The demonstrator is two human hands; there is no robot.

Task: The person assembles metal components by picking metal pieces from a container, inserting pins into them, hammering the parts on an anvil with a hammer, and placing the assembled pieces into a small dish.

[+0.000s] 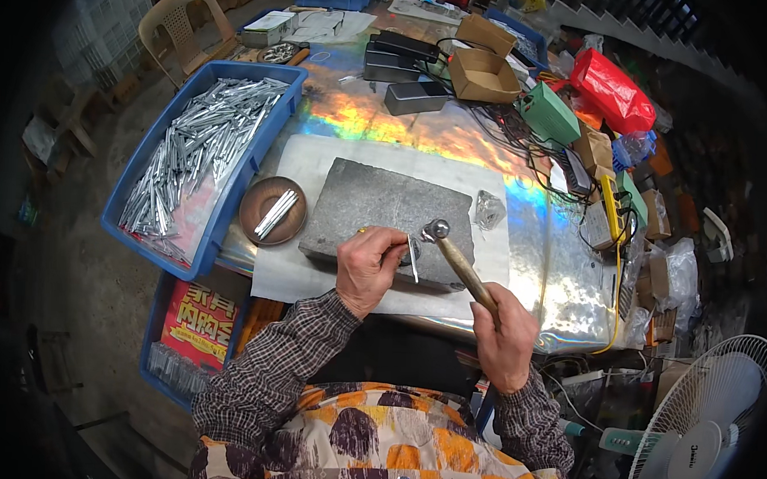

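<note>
Pinched between the thumb and fingers of my left hand (367, 270) is a slim silvery metal rod (413, 260), tilted at the near edge of a grey stone block (385, 204). My right hand (508, 337) is wrapped round the wooden handle of a hammer (461, 267). Its rounded metal head is over the block's near right part, just beside the rod; whether they touch I cannot tell. Left of the block stands a round brown bowl (250, 206) with several similar rods (277, 214) lying in it.
A blue tray (248, 172) heaped with metal rods (204, 137) stands left. White sheeting (301, 159) lies under the block, with a small clear plastic bag (489, 210) at right. Boxes (481, 72), cables and a red bag (611, 91) crowd the far right; a fan (700, 433) stands near right.
</note>
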